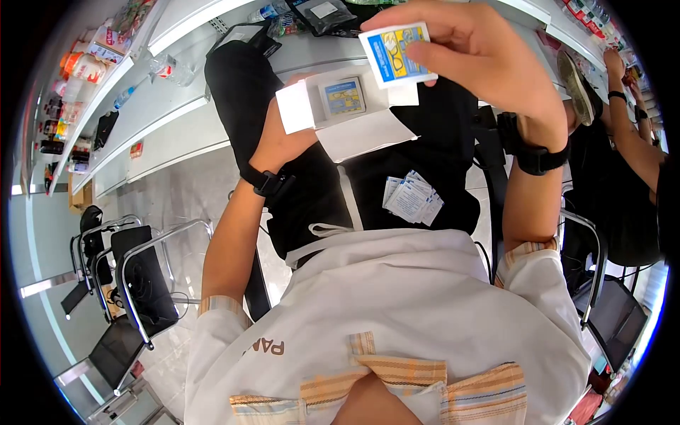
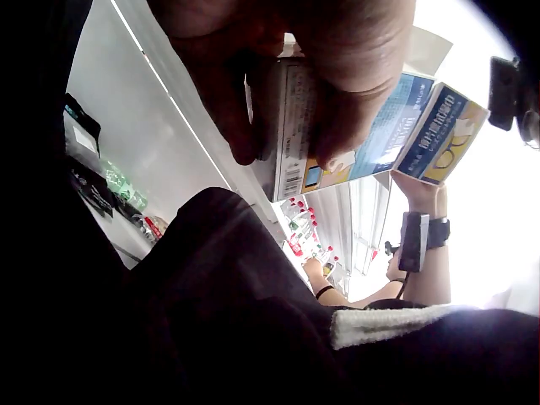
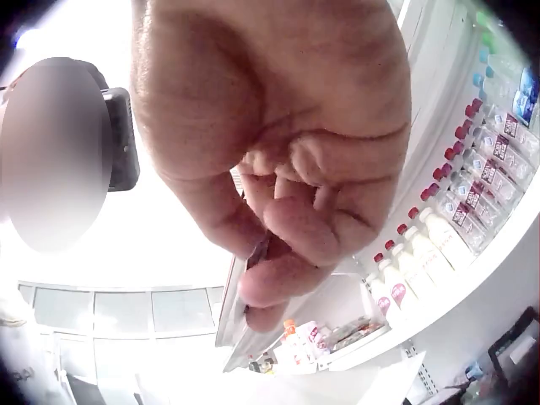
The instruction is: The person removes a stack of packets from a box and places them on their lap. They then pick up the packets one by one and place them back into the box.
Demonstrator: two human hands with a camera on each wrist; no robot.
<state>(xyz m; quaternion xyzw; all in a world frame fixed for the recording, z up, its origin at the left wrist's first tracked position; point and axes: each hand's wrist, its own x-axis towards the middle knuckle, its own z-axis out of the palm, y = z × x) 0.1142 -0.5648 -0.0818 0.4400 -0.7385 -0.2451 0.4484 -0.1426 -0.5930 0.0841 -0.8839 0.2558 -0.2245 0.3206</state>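
Note:
An open white box (image 1: pixel 340 134) with its flaps spread is held by my left hand (image 1: pixel 283 138) above the lap; a blue-and-yellow packet (image 1: pixel 344 96) lies inside. In the left wrist view, the left hand (image 2: pixel 295 67) grips the box (image 2: pixel 392 126) by its printed side. My right hand (image 1: pixel 482 57) pinches another blue-and-yellow packet (image 1: pixel 398 55) above the box's right side. In the right wrist view, the right hand's (image 3: pixel 278 152) fingers are curled round a thin edge. Several white-and-blue packets (image 1: pixel 413 198) lie in a loose pile on the right thigh.
Shelves (image 1: pixel 166 142) with bottles and packages run along the left and front. Black bags (image 1: pixel 322 15) and a plastic bottle (image 1: pixel 172 69) lie on them. Chairs (image 1: pixel 145 276) stand at the left, and another person's arm (image 1: pixel 630 142) shows at the right.

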